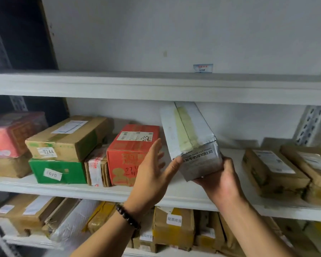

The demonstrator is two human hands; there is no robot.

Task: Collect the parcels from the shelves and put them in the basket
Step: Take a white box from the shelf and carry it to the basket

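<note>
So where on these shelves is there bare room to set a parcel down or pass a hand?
The middle shelf is bare between the red box and the brown parcels at right, behind the grey box the right hand holds. Left of the red box parcels sit stacked and packed; the lower shelf is crammed.

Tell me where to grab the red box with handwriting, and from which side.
Take the red box by its front end, from the front right: fingers on its free right face, thumb on top. Its left side sits close against a taped cardboard parcel, likely leaving no finger room.
</note>
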